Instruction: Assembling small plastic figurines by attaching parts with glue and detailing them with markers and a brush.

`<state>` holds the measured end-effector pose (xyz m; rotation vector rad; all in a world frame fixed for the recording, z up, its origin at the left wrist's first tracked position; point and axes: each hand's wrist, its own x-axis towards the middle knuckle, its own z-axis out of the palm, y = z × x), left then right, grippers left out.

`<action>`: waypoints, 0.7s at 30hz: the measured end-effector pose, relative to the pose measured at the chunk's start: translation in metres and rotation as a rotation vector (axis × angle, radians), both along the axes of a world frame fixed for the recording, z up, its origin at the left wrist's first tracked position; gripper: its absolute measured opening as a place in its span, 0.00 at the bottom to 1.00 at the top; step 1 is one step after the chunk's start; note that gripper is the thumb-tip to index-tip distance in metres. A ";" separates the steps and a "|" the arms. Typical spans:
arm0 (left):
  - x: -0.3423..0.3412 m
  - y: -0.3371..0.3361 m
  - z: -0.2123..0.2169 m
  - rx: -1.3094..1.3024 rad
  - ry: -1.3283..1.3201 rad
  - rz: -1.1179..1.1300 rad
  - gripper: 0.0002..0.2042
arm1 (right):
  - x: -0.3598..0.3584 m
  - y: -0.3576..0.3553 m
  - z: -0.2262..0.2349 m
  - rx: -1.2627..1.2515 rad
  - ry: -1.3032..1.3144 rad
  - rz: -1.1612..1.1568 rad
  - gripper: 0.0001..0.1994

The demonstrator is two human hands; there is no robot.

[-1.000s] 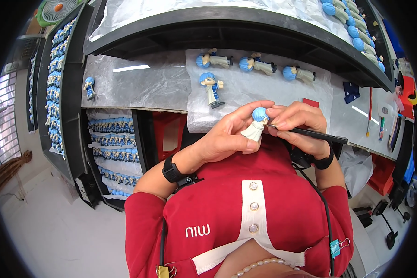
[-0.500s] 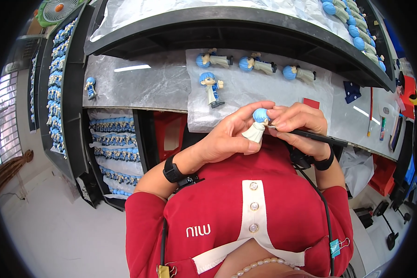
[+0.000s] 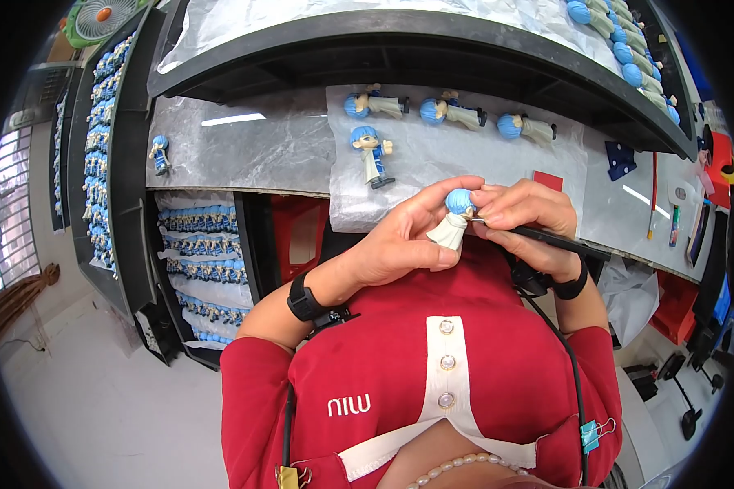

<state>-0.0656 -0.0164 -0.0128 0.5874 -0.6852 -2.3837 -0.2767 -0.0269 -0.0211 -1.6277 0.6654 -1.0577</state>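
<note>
Between the thumb and fingers of my left hand (image 3: 408,244) is a small figurine (image 3: 448,232) with blue hair and a cream robe, tilted with its head up. My right hand (image 3: 538,220) is closed round a slim black-handled tool (image 3: 559,240). The tool's thin metal tip reaches the figurine near its face or neck; the exact contact spot is too small to make out. Several like figurines lie just beyond on white sheeting, among them one face-up figurine (image 3: 371,156) and a row with a figurine (image 3: 526,129) at its right end.
A black tray (image 3: 416,33) lined with white sheeting stands over the table's back. Trays of blue-haired figurines are at the left (image 3: 126,163) and below the table edge (image 3: 253,253). A lone figurine (image 3: 161,155), a red block (image 3: 548,180) and pens (image 3: 674,226) lie on the table.
Almost nothing differs. Both hands, the figurine and the tool keep nearly the same place, with only a very slight shift.
</note>
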 end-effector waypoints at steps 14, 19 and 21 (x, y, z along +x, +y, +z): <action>0.000 0.001 -0.002 0.011 0.001 0.007 0.39 | -0.002 -0.002 0.002 0.034 -0.016 0.040 0.08; 0.000 0.002 -0.004 -0.019 -0.005 0.011 0.38 | -0.003 -0.003 0.002 -0.013 0.023 0.053 0.08; -0.001 0.002 -0.003 -0.010 -0.007 0.016 0.38 | -0.003 -0.003 0.004 0.022 0.013 0.050 0.08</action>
